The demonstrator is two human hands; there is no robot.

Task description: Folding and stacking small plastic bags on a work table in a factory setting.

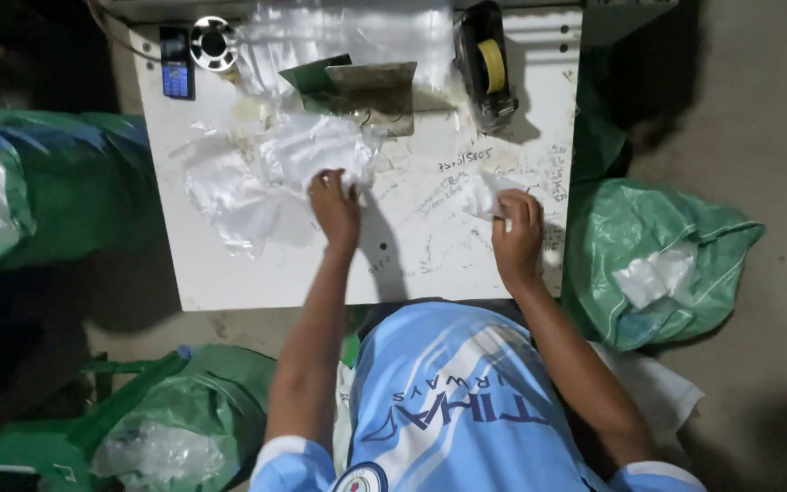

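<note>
currently your left hand (334,208) presses flat, ungripping, on the plastic bag pile (311,150); your right hand (516,235) pinches a small white bag (485,194) on the white table (430,264).

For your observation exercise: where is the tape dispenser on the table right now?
In the head view, the black tape dispenser stands at the white table's far right corner, beyond the right hand.

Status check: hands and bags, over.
Left hand pressing on clear plastic bag pile. Right hand grips one small clear bag. Tape dispenser behind, clear of both.
</note>
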